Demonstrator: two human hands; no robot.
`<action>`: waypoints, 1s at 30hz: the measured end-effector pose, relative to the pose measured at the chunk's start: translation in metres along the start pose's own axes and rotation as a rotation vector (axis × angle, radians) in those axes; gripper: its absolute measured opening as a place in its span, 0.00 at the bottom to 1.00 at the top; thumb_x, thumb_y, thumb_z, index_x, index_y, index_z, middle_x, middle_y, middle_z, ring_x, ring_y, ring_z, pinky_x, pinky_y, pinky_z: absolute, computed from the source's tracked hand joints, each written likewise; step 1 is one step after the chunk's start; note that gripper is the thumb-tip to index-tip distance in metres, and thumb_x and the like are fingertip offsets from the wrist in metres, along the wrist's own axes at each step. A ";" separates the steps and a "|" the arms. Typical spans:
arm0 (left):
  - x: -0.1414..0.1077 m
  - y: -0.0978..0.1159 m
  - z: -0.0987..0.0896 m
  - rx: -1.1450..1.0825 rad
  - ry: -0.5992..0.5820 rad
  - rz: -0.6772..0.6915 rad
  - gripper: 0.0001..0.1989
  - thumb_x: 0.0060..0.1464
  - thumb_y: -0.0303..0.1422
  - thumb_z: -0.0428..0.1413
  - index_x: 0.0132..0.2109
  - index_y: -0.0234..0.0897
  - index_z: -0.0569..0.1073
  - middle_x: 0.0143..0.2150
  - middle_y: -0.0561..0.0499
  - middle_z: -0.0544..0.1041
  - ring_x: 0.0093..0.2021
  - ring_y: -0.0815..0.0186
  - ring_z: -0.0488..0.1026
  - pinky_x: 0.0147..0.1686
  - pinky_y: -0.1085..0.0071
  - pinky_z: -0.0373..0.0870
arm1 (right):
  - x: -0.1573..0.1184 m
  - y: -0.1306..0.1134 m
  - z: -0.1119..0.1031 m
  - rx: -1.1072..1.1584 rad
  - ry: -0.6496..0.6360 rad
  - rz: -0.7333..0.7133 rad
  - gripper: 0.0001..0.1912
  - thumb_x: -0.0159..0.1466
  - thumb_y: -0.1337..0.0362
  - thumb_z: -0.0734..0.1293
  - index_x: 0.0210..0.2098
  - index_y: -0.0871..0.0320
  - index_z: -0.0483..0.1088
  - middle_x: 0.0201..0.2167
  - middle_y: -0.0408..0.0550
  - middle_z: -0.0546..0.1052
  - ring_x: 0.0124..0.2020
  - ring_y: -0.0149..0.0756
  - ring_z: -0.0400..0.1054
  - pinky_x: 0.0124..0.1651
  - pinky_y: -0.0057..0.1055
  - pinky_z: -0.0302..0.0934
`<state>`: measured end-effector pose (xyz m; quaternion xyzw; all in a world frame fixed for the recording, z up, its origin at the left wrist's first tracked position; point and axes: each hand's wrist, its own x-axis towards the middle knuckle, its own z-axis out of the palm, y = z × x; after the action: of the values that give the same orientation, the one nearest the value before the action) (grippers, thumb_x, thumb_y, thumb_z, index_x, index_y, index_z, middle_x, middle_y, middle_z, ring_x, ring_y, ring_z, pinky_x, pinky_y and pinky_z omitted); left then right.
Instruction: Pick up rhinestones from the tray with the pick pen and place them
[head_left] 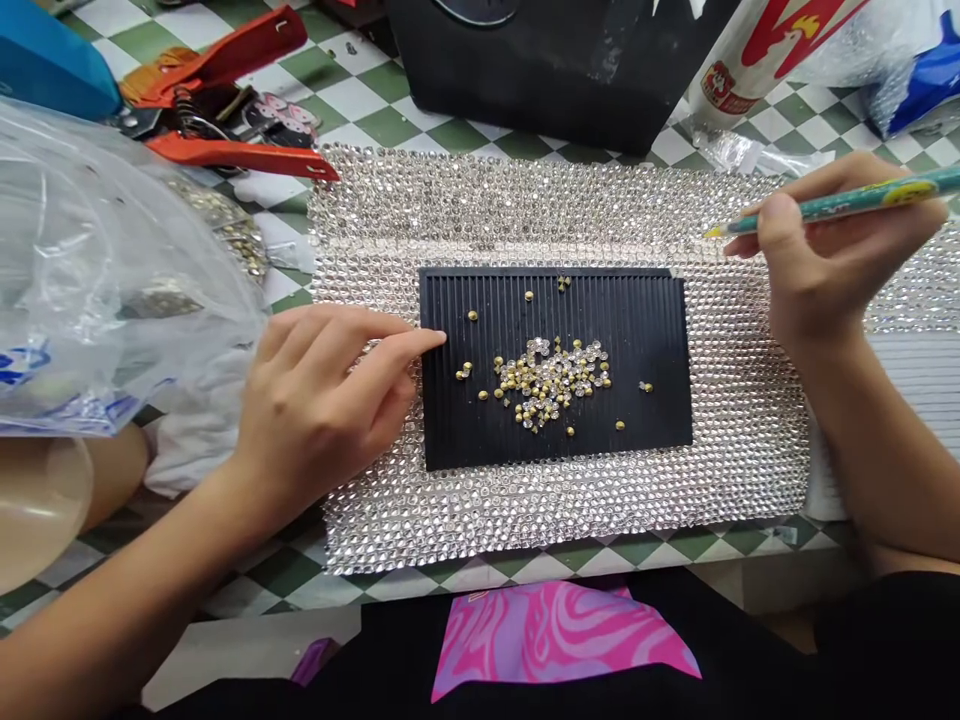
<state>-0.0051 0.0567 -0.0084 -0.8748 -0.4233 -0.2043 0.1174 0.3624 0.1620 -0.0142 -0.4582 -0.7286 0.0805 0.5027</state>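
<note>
My right hand [832, 250] is closed around a teal pencil [840, 206] with a yellow tip. That tip is over the upper right of a glittering rhinestone sheet [750, 400]. On the sheet lies a black ridged tray [660, 320], with a loose heap of small rhinestones [555, 375], clear-faced and gold-backed, in its middle. A few strays are scattered around the heap. My left hand [330, 390] is at the tray's left edge, index fingertip on its rim and the other fingers bent. The thumb's contact with the tray is partly hidden.
Red-handled pliers [240, 150] lie at the upper left, touching the sheet's corner. A clear plastic bag [112, 260] is at the left, beside a translucent bowl [45, 510]. A black container [555, 70] and a white printed bottle [757, 60] stand behind the sheet on a checkered tablecloth [360, 105].
</note>
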 end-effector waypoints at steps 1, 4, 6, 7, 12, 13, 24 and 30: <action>0.000 0.000 0.000 -0.004 -0.001 0.000 0.13 0.57 0.20 0.56 0.48 0.37 0.73 0.40 0.50 0.76 0.40 0.62 0.70 0.44 0.66 0.66 | -0.001 0.003 0.001 -0.020 0.000 0.020 0.08 0.60 0.70 0.69 0.25 0.62 0.69 0.23 0.40 0.72 0.22 0.24 0.70 0.23 0.25 0.63; 0.000 0.000 0.000 -0.020 -0.005 0.002 0.13 0.58 0.20 0.56 0.48 0.36 0.73 0.40 0.49 0.76 0.40 0.62 0.70 0.44 0.66 0.65 | -0.003 0.005 0.001 -0.041 0.001 0.030 0.09 0.60 0.70 0.69 0.24 0.62 0.68 0.22 0.40 0.71 0.21 0.25 0.70 0.23 0.25 0.63; 0.000 0.000 0.000 -0.026 -0.008 0.002 0.13 0.58 0.20 0.55 0.48 0.36 0.73 0.40 0.49 0.75 0.40 0.62 0.69 0.44 0.66 0.65 | -0.003 0.004 0.001 -0.044 0.005 0.033 0.09 0.60 0.70 0.69 0.24 0.62 0.68 0.21 0.40 0.70 0.21 0.25 0.70 0.22 0.26 0.62; 0.000 0.000 0.000 -0.028 -0.010 0.001 0.13 0.58 0.20 0.55 0.48 0.36 0.73 0.40 0.49 0.75 0.40 0.62 0.69 0.45 0.66 0.65 | -0.003 0.004 0.001 -0.051 0.003 0.040 0.09 0.60 0.69 0.69 0.24 0.62 0.68 0.21 0.40 0.70 0.21 0.26 0.70 0.22 0.26 0.62; -0.001 0.000 0.001 -0.026 -0.009 -0.006 0.13 0.58 0.21 0.55 0.49 0.36 0.73 0.41 0.50 0.75 0.41 0.62 0.69 0.45 0.66 0.64 | -0.003 0.003 0.001 -0.121 -0.041 0.091 0.09 0.60 0.66 0.68 0.25 0.60 0.68 0.21 0.40 0.70 0.21 0.26 0.69 0.24 0.28 0.61; -0.002 -0.001 0.001 -0.023 -0.008 -0.007 0.13 0.58 0.21 0.55 0.49 0.36 0.73 0.41 0.50 0.75 0.41 0.63 0.69 0.45 0.67 0.64 | -0.003 0.003 0.000 -0.135 -0.053 0.090 0.09 0.60 0.66 0.68 0.25 0.60 0.68 0.21 0.40 0.71 0.21 0.27 0.69 0.24 0.28 0.60; 0.000 0.001 0.000 -0.022 -0.013 -0.014 0.13 0.58 0.21 0.56 0.48 0.36 0.73 0.41 0.50 0.75 0.41 0.62 0.70 0.45 0.66 0.65 | -0.008 -0.028 0.001 -0.001 -0.076 0.002 0.07 0.61 0.68 0.69 0.26 0.60 0.72 0.23 0.41 0.75 0.24 0.28 0.72 0.26 0.28 0.64; -0.006 0.001 0.000 -0.029 -0.068 -0.072 0.17 0.58 0.22 0.54 0.52 0.42 0.71 0.43 0.51 0.75 0.43 0.61 0.72 0.48 0.63 0.68 | -0.026 -0.072 0.004 0.177 -0.473 -0.067 0.06 0.61 0.70 0.70 0.36 0.54 0.76 0.30 0.39 0.81 0.29 0.27 0.73 0.31 0.28 0.67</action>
<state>-0.0079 0.0520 -0.0117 -0.8671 -0.4552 -0.1846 0.0829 0.3187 0.1025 0.0083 -0.3567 -0.8307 0.2322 0.3588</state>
